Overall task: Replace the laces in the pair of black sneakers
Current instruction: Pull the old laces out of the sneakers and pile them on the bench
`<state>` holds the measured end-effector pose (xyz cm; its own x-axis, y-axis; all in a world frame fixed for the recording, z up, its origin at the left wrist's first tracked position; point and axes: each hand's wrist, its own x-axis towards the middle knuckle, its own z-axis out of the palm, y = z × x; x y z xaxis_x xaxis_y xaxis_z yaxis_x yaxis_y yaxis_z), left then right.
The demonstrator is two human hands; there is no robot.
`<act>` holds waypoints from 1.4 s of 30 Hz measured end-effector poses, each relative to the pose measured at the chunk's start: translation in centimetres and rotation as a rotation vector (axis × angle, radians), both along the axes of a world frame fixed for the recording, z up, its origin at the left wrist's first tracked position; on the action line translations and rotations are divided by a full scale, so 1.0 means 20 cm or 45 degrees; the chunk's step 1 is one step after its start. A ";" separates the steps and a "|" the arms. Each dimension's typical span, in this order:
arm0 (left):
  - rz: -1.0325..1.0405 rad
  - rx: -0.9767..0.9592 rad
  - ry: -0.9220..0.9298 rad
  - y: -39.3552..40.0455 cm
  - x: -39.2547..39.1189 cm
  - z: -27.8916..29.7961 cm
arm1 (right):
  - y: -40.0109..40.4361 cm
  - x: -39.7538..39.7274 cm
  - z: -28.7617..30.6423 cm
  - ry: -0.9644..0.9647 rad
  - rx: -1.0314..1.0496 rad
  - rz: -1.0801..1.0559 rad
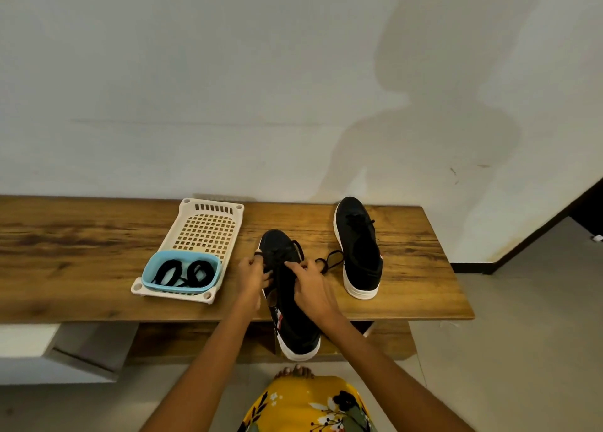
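A black sneaker with a white sole (pixel 292 314) lies lengthwise across the front edge of the wooden bench (pixel 81 252), heel hanging over toward me. My left hand (pixel 253 276) grips its left side near the eyelets. My right hand (pixel 310 283) pinches the black lace at the tongue; a loop of that lace (pixel 329 262) trails to the right. The second black sneaker (pixel 359 247) rests flat on the bench to the right, still laced. Two coiled black laces (pixel 184 273) sit in a blue tub (pixel 153 265).
The blue tub stands on the near end of a cream perforated tray (pixel 208 226) left of the shoes. A white wall rises right behind the bench. Grey floor, my bare foot and yellow floral clothing lie below the bench's front edge.
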<state>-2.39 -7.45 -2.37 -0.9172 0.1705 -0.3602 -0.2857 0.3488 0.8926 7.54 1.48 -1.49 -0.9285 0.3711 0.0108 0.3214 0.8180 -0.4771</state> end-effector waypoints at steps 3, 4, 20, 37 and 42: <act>-0.092 0.114 -0.016 0.02 0.00 0.02 | 0.00 -0.06 0.05 -0.083 0.089 0.001; -0.137 0.138 -0.028 0.02 0.01 0.03 | 0.01 -0.08 0.08 -0.095 0.129 0.013; -0.429 0.070 0.292 0.01 0.06 -0.03 | 0.03 -0.45 0.59 -0.191 -1.169 -0.238; -0.197 0.179 -0.001 0.06 0.09 -0.03 | 0.03 -0.20 0.27 -0.152 0.100 0.054; -0.266 0.343 0.038 -0.01 0.16 -0.03 | 0.06 -0.38 0.61 0.140 -0.325 -0.114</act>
